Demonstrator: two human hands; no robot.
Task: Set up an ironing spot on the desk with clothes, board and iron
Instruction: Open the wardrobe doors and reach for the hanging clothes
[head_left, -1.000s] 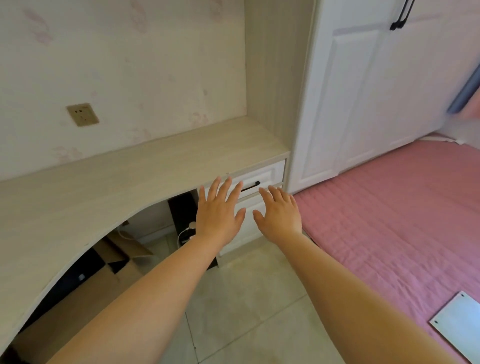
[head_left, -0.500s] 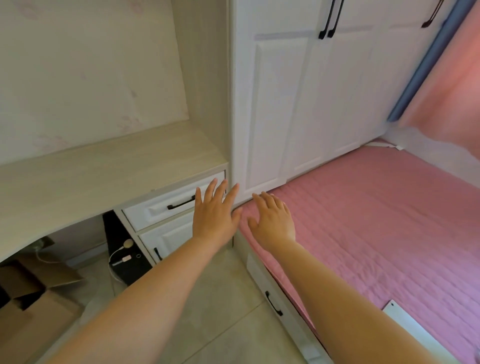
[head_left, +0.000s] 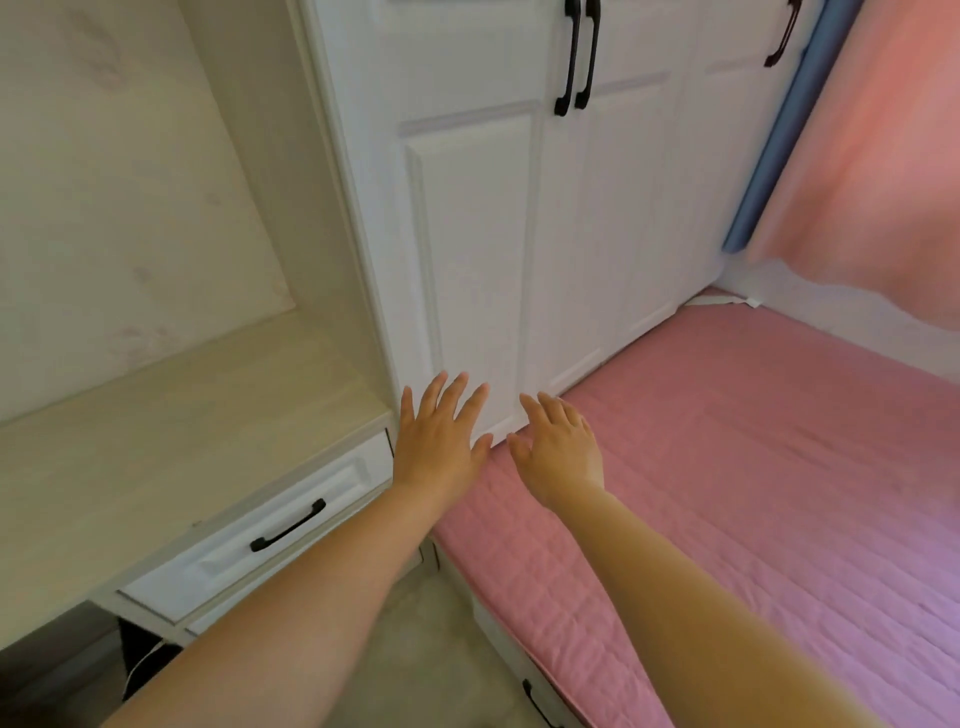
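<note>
Clothes, board, iron: none in view. Bench (head_left: 171, 457) bare, lower left of frame. View has swung right since a second ago: bench filled left half then, now white wardrobe (head_left: 519, 234) fills centre, pink bed (head_left: 753, 467) lower right. Left hand (head_left: 439, 441) and right hand (head_left: 558, 449) both spread wide, empty, palms down, raised side by side at frame centre in front of wardrobe base. Judgement: person turning toward wardrobe to fetch items; setup not yet begun.
</note>
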